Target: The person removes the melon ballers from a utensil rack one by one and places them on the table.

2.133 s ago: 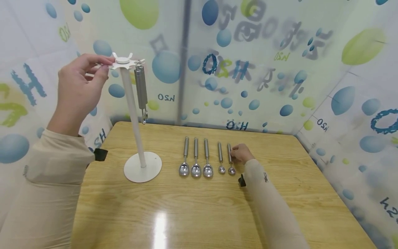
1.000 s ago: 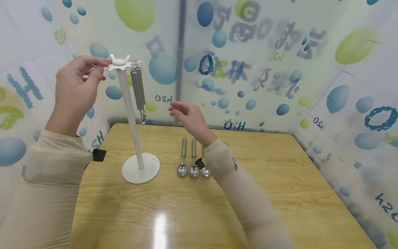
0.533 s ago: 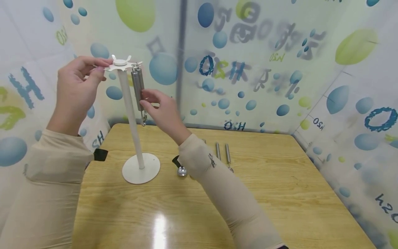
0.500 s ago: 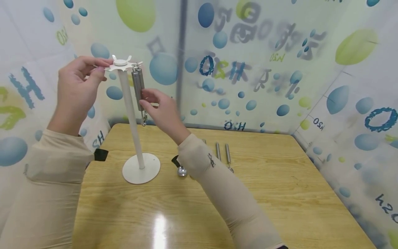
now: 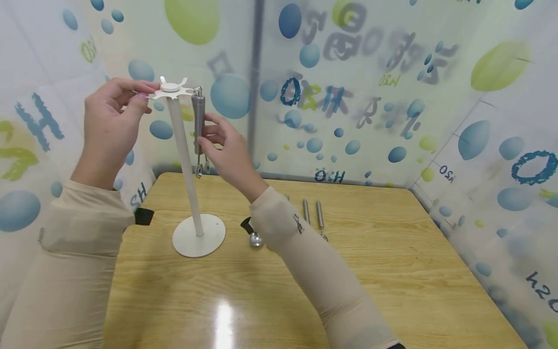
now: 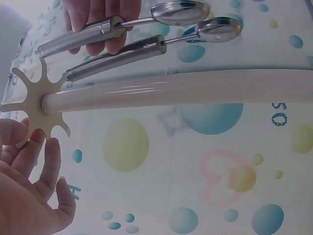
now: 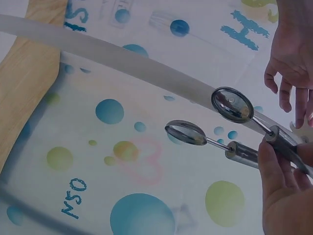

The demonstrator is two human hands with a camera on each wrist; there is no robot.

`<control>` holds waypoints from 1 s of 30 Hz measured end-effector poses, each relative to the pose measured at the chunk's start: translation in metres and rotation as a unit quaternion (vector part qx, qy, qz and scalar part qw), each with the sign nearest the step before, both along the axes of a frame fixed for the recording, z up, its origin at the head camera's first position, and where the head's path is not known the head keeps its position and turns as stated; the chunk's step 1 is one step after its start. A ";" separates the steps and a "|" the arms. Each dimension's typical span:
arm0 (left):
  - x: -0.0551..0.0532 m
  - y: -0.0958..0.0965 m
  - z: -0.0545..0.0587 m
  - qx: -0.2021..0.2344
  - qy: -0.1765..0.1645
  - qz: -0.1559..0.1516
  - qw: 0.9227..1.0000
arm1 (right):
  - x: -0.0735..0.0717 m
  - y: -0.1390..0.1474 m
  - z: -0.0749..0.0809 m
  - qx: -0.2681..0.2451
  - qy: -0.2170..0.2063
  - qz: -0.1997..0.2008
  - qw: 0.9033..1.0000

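My left hand (image 5: 113, 121) pinches one arm of the flat white star-shaped top (image 5: 172, 92) of an upright rack between thumb and fingers. Two metal scoops with cylindrical handles hang from the far side of that top, bowls down. The handle of one scoop (image 6: 80, 36) is held in the fingertips of my right hand (image 5: 226, 150). Close beside it, the second scoop (image 6: 117, 58) hangs free, nearer the white post (image 5: 186, 169). In the right wrist view, both oval bowls show below the grip, and my left hand is in the upper right.
The rack's round white base (image 5: 198, 235) stands on the wooden table (image 5: 209, 286). More scoops lie right of it, partly covered by my right sleeve: one bowl (image 5: 255, 239) and two thin handles (image 5: 320, 213) show. A patterned curtain (image 5: 370, 121) encloses the table.
My right hand has left the scoops on the table and come up to the hanging scoops. The hanging scoops have shifted slightly right with the rack's top. My left hand keeps its pinch.
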State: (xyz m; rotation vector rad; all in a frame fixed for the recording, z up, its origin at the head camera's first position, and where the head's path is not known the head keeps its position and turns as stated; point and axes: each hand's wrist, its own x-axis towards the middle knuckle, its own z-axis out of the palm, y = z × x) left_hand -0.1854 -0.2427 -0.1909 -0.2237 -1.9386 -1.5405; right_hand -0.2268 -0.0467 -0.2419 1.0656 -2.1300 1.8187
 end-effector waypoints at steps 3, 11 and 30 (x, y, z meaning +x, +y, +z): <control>0.000 0.000 0.000 0.000 -0.001 -0.001 1.000 | 0.002 0.007 0.000 -0.009 0.003 0.004 1.000; -0.001 0.000 -0.001 -0.010 -0.002 0.005 1.000 | 0.003 0.035 -0.013 -0.018 -0.060 0.002 0.998; 0.002 0.000 -0.005 -0.012 -0.001 0.007 1.000 | -0.027 0.143 -0.071 -0.051 -0.219 -0.037 0.974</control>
